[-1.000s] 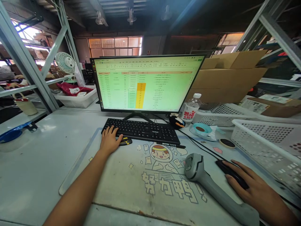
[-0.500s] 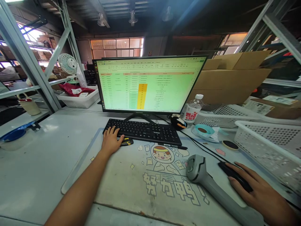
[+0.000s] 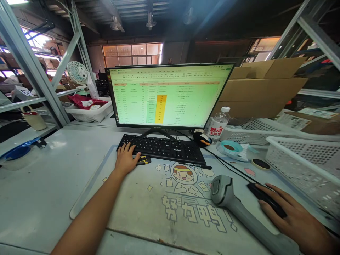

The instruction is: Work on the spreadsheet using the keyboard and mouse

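Nearest me at right, a grey barcode scanner (image 3: 239, 205) lies on the printed mat (image 3: 138, 212); just beyond its handle my right hand (image 3: 294, 217) covers the black mouse (image 3: 267, 200), fingers draped along its top and thumb at its flank. A leftward sweep, I judge, could bump the scanner. Farther in, the fingers of my left hand (image 3: 126, 159) rest slightly spread on the left end of the keyboard (image 3: 164, 147); a stray press there could alter an entry. The thumb lies at a utility knife (image 3: 144, 160), contact uncertain, and might nudge it. Behind stands the monitor (image 3: 170, 102), showing a spreadsheet too small to read; beside it, a bottle (image 3: 217, 125) could topple if the nearby cable (image 3: 225, 161) snagged.
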A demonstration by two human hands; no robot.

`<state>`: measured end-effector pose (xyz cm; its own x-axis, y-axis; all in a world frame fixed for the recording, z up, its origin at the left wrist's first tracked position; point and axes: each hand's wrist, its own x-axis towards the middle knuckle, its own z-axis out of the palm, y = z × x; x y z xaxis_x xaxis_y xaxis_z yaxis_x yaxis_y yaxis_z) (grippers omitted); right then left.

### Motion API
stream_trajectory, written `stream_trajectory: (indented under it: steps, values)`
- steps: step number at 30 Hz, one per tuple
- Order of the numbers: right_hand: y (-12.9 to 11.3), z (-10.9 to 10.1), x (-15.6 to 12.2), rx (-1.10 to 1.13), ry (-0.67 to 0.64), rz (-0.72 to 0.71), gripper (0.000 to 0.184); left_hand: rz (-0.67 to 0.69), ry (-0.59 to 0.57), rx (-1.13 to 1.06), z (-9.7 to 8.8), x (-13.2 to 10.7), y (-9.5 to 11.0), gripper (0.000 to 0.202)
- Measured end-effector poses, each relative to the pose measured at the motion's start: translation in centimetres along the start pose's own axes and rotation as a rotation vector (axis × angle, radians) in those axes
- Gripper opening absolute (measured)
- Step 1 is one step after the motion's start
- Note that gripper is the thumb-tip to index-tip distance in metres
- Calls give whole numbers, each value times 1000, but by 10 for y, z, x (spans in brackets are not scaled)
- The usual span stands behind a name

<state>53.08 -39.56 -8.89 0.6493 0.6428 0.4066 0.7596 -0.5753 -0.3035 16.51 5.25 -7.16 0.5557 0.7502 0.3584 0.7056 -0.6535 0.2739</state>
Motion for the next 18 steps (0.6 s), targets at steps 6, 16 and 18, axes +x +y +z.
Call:
stream_trajectory:
  steps: [6,16,18]
  values:
    - [-5,-6,0,-64,-27,-7,68,-2,-21,9,-3,0,2,59]
    - [-10,-5,-4,-105,-1,-25,60,24,27,31,3,-1,-2,59]
    - [-11,-6,-5,-96,-5,-29,60,24,32,34,3,-1,-3,60]
